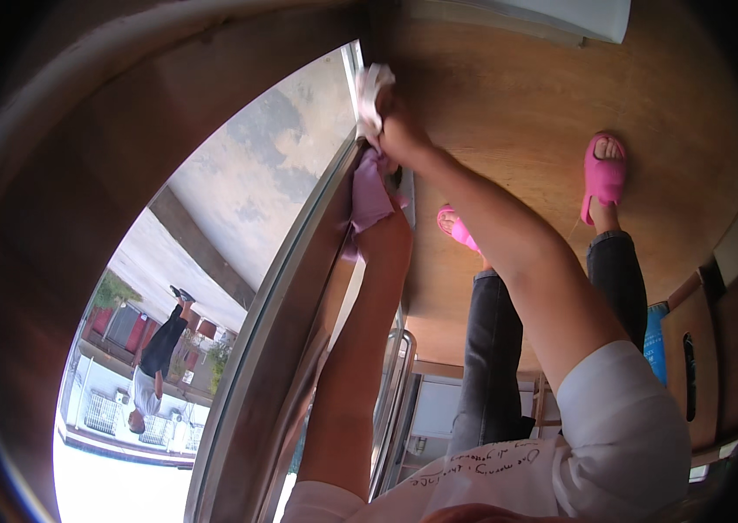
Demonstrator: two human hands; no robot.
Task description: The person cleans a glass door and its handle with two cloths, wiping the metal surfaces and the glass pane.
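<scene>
Both my arms stretch forward to the metal-framed edge [286, 261] of a door or window. My left hand [375, 190] is at this frame, covered by a pink cloth [370, 205] that hangs around the wrist. Its fingers are hidden. Farther along, my right hand [384, 109] crosses above it and presses a pale pinkish-white cloth [375, 87] against the far end of the frame. This hand is blurred, and its fingers appear closed on the cloth. Whether the two cloths are one piece, I cannot tell.
Beyond the opening, a person [158, 366] stands outside on pale paving. Inside are a wood-toned floor [508, 105], my pink slippers [604, 174], a wooden chair [691, 366] at the right, and a white panel [552, 17] at the far edge. A metal rail [399, 366] curves beside my left arm.
</scene>
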